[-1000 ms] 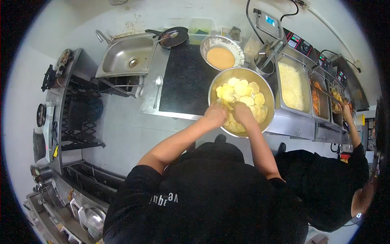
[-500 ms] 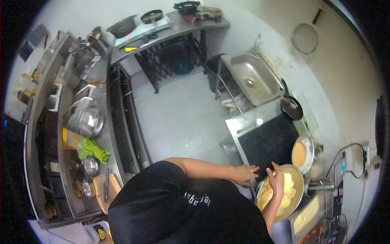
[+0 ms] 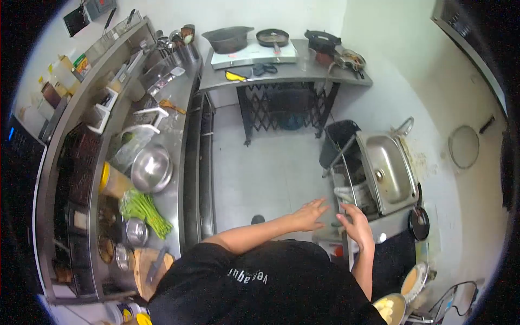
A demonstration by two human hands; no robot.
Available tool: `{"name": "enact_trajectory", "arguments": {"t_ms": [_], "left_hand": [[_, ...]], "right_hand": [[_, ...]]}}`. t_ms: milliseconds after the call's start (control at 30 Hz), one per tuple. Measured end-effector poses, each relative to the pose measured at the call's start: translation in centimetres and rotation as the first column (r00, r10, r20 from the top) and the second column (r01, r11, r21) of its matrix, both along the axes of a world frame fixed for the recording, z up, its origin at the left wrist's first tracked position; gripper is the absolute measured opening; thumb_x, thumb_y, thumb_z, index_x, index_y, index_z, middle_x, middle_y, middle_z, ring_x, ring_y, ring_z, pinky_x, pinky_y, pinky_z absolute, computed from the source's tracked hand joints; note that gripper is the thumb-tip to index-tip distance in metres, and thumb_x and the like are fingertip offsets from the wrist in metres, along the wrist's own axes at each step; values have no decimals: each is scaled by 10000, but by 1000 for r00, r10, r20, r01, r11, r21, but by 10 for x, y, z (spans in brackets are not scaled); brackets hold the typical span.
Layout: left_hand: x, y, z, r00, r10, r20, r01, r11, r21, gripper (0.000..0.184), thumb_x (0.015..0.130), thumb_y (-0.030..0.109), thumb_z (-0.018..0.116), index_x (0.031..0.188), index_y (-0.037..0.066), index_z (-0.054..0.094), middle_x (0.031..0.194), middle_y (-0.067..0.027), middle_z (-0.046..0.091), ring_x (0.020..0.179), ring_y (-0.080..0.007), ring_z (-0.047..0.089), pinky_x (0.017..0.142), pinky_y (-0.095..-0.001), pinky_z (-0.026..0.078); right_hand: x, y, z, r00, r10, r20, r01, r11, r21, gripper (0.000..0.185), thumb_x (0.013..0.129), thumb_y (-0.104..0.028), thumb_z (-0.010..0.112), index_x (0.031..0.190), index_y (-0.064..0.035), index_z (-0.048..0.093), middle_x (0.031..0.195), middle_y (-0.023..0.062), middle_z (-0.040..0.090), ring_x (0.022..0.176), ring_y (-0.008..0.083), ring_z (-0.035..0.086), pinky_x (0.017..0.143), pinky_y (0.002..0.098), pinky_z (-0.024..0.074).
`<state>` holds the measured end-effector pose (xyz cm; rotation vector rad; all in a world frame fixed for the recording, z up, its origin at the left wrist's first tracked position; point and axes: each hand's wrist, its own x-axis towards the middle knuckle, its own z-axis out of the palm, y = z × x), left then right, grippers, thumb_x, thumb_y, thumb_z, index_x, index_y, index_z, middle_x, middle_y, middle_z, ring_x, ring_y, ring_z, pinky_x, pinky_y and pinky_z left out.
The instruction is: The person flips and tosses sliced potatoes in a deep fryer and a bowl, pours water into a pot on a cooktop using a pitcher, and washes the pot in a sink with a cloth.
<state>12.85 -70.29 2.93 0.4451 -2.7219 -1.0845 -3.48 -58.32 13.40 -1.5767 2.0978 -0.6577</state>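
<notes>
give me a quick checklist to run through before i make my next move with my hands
1. Left hand and right hand both free of any item: ok
2. Bowl of yellow slices fully in view: not ok, the picture's lower edge cuts it off
3. Knife resting on the cutting board: ok
4. Black pot sitting on the white cooktop: ok
5. Cooktop switched off: cannot tell
6. Hands clean: cannot tell

Right of our right hand [image 3: 357,226], our steel counter [image 3: 396,219] held a black mat [image 3: 391,265], a skillet [image 3: 419,225], a bowl of tan liquid [image 3: 420,285] and a bowl of pale slices [image 3: 400,309]
</notes>
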Motion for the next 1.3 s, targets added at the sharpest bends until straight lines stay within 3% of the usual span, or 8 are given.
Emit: {"name": "enact_trajectory", "arguments": {"t_ms": [467, 667, 800, 867, 933, 1000, 1167, 1300], "left_hand": [[76, -331, -13, 842, 539, 21, -539, 842, -5, 714, 762, 325, 720, 1347, 65, 403, 1402, -322, 307, 1306, -460, 317, 1070, -495, 304], [50, -463, -2, 759, 651, 17, -647, 757, -90, 728, 754, 329, 731, 1354, 78, 404, 1431, -288, 287, 1337, -462, 262, 1077, -524, 280], [34, -556, 24, 630, 774, 61, -764, 632, -126, 727, 759, 341, 731, 1356, 81, 409, 1446, -273, 279, 1344, -478, 237, 1079, -536, 267], [24, -598, 34, 599, 801, 22, -794, 597, -116, 717, 760, 326, 728, 1355, 83, 409, 1456, -255, 262, 1362, -461, 198, 1064, -574, 259], [18, -627, 35, 566, 824, -5, -821, 563, -98, 708, 760, 311, 724, 1353, 85, 409, 1466, -237, 245, 1379, -444, 160, 1050, -612, 251], [13, -650, 32, 507, 862, -8, -855, 501, -134, 692, 771, 334, 714, 1345, 79, 424, 1448, -250, 277, 1362, -470, 190, 1057, -605, 240], [22, -688, 5, 446, 886, 129, -877, 461, -134, 649, 780, 325, 696, 1327, 82, 446, 1448, -237, 282, 1369, -458, 182, 1034, -658, 213], [41, -739, -20, 494, 869, 33, -826, 481, -295, 604, 777, 344, 693, 1302, 122, 495, 1455, -211, 290, 1371, -455, 177, 1030, -676, 194]], "right_hand": [[23, -387, -9, 953, 271, 132, -254, 958, -133, 451, 857, -270, 647, 1249, -66, 556, 1291, 167, 524, 1171, 325, 518, 966, 379, 421], [-94, -588, -53, 856, -75, 511, 256, 921, -294, 667, 839, -280, 695, 1338, 61, 413, 1349, 238, 459, 1240, 293, 476, 999, 353, 405], [-167, -715, -67, 890, -335, 310, 395, 905, -158, 753, 778, -412, 731, 1263, 103, 476, 1191, 294, 557, 1132, 333, 554, 954, 353, 430], [-184, -767, -91, 891, -402, 210, 452, 826, -337, 740, 765, -494, 706, 1176, 102, 548, 1093, 308, 598, 1067, 363, 584, 919, 376, 436], [-209, -812, -122, 858, -507, 79, 508, 815, -281, 735, 761, -536, 685, 1122, 96, 583, 1073, 291, 615, 1029, 377, 596, 899, 399, 434], [-214, -828, -126, 841, -437, 318, 504, 847, -168, 763, 747, -579, 671, 1111, 87, 600, 1031, 277, 637, 1000, 400, 605, 892, 403, 435], [-204, -850, -147, 657, -253, 710, 624, 711, -324, 301, 909, -317, 606, 769, -52, 573, 662, 9, 554, 610, 77, 450, 562, 238, 367], [-211, -831, -82, 725, -289, 625, 585, 736, -339, 292, 901, -271, 618, 712, -74, 515, 628, -25, 454, 587, 72, 386, 539, 242, 323]]}}
